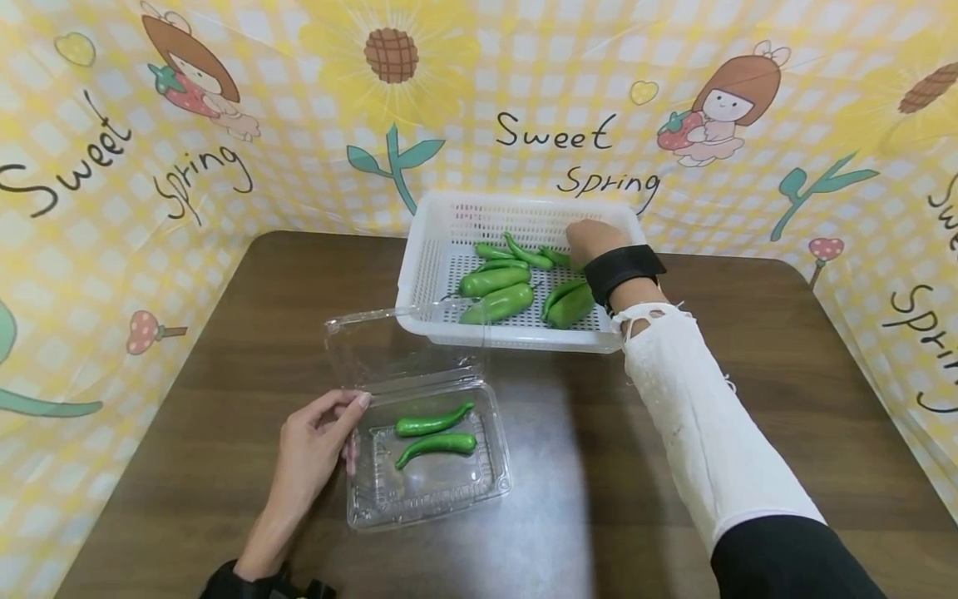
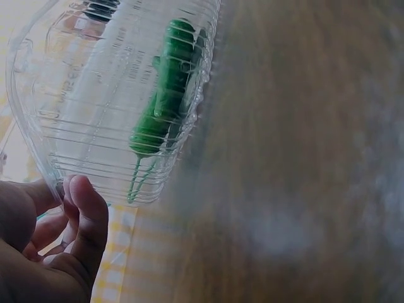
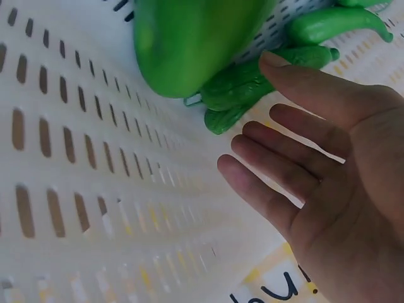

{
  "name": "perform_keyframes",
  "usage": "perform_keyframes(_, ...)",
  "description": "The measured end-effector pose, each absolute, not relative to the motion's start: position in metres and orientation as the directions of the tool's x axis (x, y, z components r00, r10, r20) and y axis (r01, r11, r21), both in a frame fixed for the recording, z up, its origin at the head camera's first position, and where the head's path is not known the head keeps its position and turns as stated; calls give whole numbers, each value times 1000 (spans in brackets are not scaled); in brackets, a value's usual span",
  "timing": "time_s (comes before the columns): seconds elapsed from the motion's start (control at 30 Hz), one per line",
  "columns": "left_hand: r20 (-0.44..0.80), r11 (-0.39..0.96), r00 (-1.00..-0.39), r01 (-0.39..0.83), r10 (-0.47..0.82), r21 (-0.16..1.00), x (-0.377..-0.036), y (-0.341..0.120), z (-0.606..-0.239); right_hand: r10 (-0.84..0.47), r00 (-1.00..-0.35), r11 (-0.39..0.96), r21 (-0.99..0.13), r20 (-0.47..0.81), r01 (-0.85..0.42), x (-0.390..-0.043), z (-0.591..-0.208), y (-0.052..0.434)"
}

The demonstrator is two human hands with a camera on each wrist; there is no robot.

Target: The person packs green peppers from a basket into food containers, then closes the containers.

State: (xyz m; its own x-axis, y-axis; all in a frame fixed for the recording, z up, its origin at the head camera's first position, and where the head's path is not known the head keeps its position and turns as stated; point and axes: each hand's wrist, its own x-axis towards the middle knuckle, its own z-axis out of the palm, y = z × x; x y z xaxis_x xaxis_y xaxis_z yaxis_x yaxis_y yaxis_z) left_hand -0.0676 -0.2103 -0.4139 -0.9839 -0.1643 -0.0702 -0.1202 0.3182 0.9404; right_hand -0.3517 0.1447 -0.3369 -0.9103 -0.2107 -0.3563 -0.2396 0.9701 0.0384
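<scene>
We see the left hand (image 1: pixel 310 453) resting at the left edge of a clear plastic clamshell box (image 1: pixel 427 491) that sits open on the brown surface (image 1: pixel 748 349). Its thumb and fingertips pinch the box's rim, and the left wrist view shows the fingers (image 2: pixel 85 208) curled against the ribbed clear wall. Inside the box lie two slim green peppers (image 1: pixel 434 433), side by side and nearly parallel (their thin stems point toward the left hand in the wrist view). The box's lid (image 1: pixel 397 345) stands raised behind it, leaning toward the white basket (image 1: pixel 441 225).

The right hand (image 1: pixel 591 241) is down inside that perforated white basket, near its far right corner. From the right wrist view we see its fingers (image 3: pixel 271 183) straight and spread, holding nothing, with the fingertips just beside a small dark green pepper (image 3: pixel 252 88) and a larger bright green one (image 3: pixel 189 38); we cannot tell whether they touch. More green peppers (image 1: pixel 497 287) lie scattered over the basket floor, thick ones toward the near side, slim ones farther back.

A yellow checked backdrop (image 1: pixel 112 249) printed with "Sweet Spring" rises round the surface.
</scene>
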Motion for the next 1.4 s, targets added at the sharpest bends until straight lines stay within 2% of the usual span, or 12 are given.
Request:
perform_keyframes(0.33,-66,316,-985,-115,-160,942,-68,-211,-413,-238,-925,952,116,-297,-283,-352,-353,145)
perform_keyframes(0.57,-59,324,-987,-106,-150,940,-67,-211,-413,-250,-932,954,100,-262,-284,-351,-355,148)
perform_keyframes(0.9,-61,316,-986,-108,-155,943,-66,-212,-415,-276,-938,941,139,-211,-308,-340,-355,145)
perform_keyframes(1.4,-53,311,-986,-100,-156,945,-66,-211,-412,-290,-928,939,120,-235,-324,-342,-353,148)
